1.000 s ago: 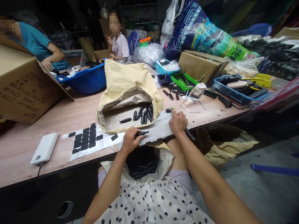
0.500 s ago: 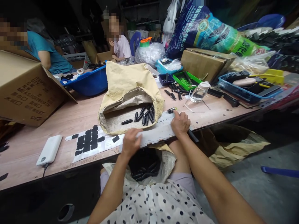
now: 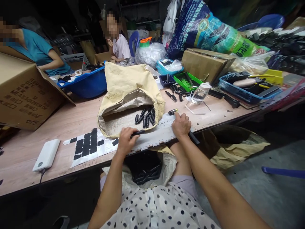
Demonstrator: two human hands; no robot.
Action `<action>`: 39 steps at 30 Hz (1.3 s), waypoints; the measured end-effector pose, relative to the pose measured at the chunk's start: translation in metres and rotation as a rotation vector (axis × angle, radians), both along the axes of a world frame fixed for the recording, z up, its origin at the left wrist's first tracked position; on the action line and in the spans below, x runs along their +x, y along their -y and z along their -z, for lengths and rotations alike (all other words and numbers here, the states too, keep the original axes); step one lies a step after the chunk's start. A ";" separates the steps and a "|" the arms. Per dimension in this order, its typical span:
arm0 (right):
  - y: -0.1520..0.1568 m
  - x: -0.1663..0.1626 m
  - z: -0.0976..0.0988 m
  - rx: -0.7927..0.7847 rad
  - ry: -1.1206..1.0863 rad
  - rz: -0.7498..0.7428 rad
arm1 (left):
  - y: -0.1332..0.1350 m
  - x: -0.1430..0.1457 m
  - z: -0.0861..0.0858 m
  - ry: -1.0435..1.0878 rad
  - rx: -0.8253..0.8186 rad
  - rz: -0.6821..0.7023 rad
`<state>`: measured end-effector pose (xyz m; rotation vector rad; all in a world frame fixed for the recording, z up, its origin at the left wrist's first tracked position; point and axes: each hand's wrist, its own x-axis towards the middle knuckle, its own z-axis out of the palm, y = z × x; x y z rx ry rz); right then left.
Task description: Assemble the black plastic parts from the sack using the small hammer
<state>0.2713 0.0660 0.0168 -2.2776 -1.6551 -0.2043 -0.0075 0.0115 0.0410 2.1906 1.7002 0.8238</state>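
My left hand (image 3: pixel 126 140) is closed on a pen-shaped black part (image 3: pixel 138 133), held at the near edge of the paper sack (image 3: pixel 133 74). Inside that sack's mouth lie several similar black parts (image 3: pixel 147 118). My right hand (image 3: pixel 181 125) is wrapped round what looks like a small hammer; its head (image 3: pixel 172 112) has a yellow end, and the dark handle (image 3: pixel 194 137) sticks out below my wrist. Under both hands runs a grey strip (image 3: pixel 154 138) along the table edge. An open sack (image 3: pixel 170 162) on my lap holds many black parts.
Left lie a sheet of black stickers (image 3: pixel 87 143), a white power bank (image 3: pixel 47 155) and a carton (image 3: pixel 30 92). Behind are a blue basin (image 3: pixel 88 84), a green tray (image 3: pixel 187 81), a jar of clear liquid (image 3: pixel 200 93) and a blue basket (image 3: pixel 250 95). Two people sit across the table.
My left hand has gone from empty to gripping a black part, apparently the one lying apart in the sack's mouth. My right hand stays on the hammer. The view has shifted slightly.
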 end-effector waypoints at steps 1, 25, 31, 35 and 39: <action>0.000 0.000 0.000 -0.004 0.000 0.001 | 0.006 0.004 0.004 0.014 -0.006 0.051; 0.104 -0.071 -0.019 0.296 -0.751 -0.629 | 0.010 0.010 0.030 0.116 -0.080 0.078; 0.109 -0.086 -0.017 0.227 -0.683 -0.698 | 0.009 0.011 0.028 0.150 -0.121 0.067; 0.110 -0.090 -0.023 0.152 -0.552 -0.678 | 0.008 0.012 0.027 0.170 -0.142 0.042; 0.112 -0.092 -0.022 0.033 -0.420 -0.640 | 0.008 0.015 0.027 0.177 -0.147 0.019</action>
